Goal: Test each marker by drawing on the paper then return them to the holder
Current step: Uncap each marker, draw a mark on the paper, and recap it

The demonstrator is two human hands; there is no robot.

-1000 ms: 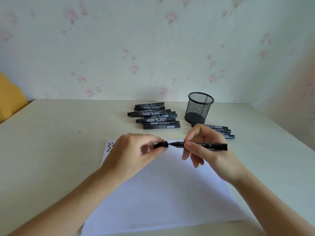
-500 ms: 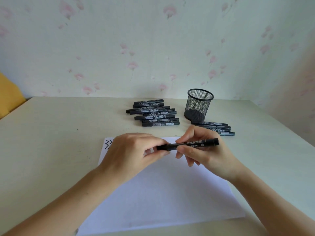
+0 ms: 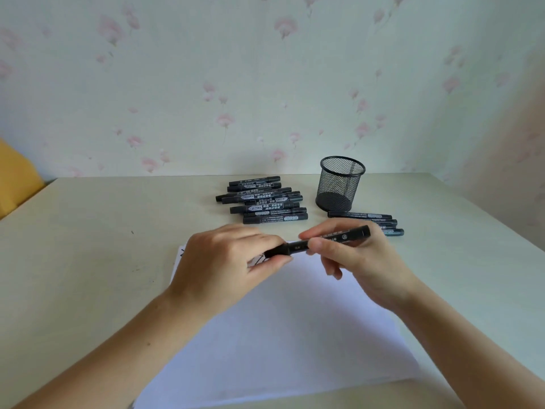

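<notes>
Marker [image 3: 318, 242]: held above the upper edge of the paper [image 3: 283, 335], centre of frame; capped, as far as visible.
Long axis: runs lower left to upper right, cap end toward the left hand, butt end rising toward upper right.
Right hand [image 3: 354, 258]: grasping the barrel between thumb and fingers, right of centre.
Left hand [image 3: 224, 270]: fingertips pinching the cap end, left of centre; cap tip hidden behind the fingers.
Key relation: holder [image 3: 340, 184] lies up and slightly right of the grip, beyond the butt end; right hand nearer to it.
Judged step: cap seated or nearly so; next move probably a lift toward the holder, butt or cap down.
Untested stack [image 3: 262, 200]: lying left of the holder, upper centre.
Other markers [image 3: 365, 221]: lying just below the holder, partly hidden behind the right hand.
Holder contents: no markers visible inside.
</notes>
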